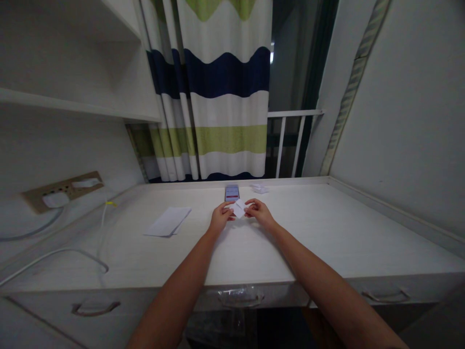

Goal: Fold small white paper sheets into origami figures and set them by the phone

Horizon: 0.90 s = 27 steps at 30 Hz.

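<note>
Between my two hands is a small folded piece of white paper, its corners turned so that it looks like a diamond. My left hand pinches its left side between thumb and fingers. On the other side, my right hand grips the right corner with its fingertips. Just behind the paper stands a phone with a lit screen, its lower end partly covered by the paper and my left fingers. Some small folded white papers lie to the right of the phone.
A few white paper sheets lie on the left of the white desk. A pale cable runs over the desk's left end, below a socket strip. A striped curtain hangs behind. Drawers with handles line the front edge.
</note>
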Motion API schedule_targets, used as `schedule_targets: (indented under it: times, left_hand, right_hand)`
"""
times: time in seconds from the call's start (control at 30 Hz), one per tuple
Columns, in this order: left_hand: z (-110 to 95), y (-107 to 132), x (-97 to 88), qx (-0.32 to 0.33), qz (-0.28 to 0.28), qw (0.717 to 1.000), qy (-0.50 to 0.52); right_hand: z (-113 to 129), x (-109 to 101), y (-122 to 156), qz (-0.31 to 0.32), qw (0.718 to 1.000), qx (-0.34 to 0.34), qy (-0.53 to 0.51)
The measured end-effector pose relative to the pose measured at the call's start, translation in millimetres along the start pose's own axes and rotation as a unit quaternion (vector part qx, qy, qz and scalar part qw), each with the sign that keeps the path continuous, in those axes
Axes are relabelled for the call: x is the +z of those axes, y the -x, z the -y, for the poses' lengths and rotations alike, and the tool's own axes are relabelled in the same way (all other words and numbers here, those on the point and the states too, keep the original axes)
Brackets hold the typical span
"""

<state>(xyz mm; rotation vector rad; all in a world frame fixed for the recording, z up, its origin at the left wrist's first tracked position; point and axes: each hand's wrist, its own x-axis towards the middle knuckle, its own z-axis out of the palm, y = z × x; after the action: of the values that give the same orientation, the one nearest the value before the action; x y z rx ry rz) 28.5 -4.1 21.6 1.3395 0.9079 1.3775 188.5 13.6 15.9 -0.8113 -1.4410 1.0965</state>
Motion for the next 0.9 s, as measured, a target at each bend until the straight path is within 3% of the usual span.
schedule_targets:
  times: [0.3,0.9]
  left_hand:
    - [0.7,-0.3,1.5,-0.006,-0.015,1.0,0.006]
    - [2.1,-1.8,1.5,-0.019,-0.03,0.999,0.017]
  right_hand:
    - [2.4,-1.3,0.1,-0.004,0.999,-0.038,0.033]
    - [6.4,-1.6,1.3,0.01,0.999,-0.021,0.022]
